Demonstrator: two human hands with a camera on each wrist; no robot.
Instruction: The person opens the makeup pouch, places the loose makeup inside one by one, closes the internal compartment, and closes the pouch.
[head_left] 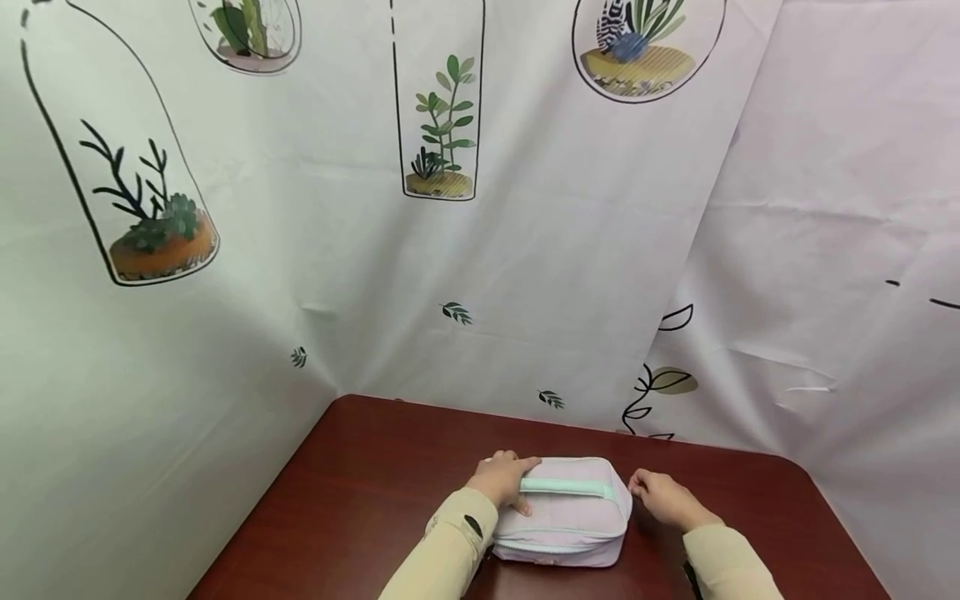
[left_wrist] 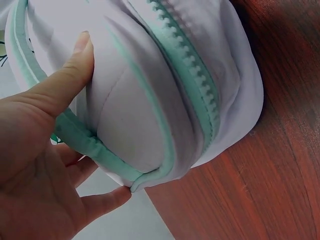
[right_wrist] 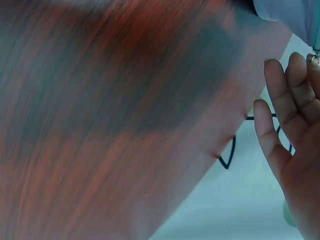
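A pale lilac cosmetic bag (head_left: pixel 562 512) with a mint carry handle (head_left: pixel 567 487) lies on the table, its mint zipper (left_wrist: pixel 187 65) running around the side. My left hand (head_left: pixel 504 479) grips the bag's left end; in the left wrist view the thumb (left_wrist: pixel 75 70) presses on the lid and the other fingers reach around the corner by the handle. At the bag's right end, my right hand (head_left: pixel 663 497) pinches a small metal zipper pull (right_wrist: pixel 312 58), partly hidden at the right wrist view's edge. Its other fingers (right_wrist: pixel 275 82) are loosely extended.
The dark red wooden table (head_left: pixel 390 467) has rounded back corners. White curtain-like sheets (head_left: pixel 360 275) printed with jars and plants hang behind the table and at both sides, close to its edges.
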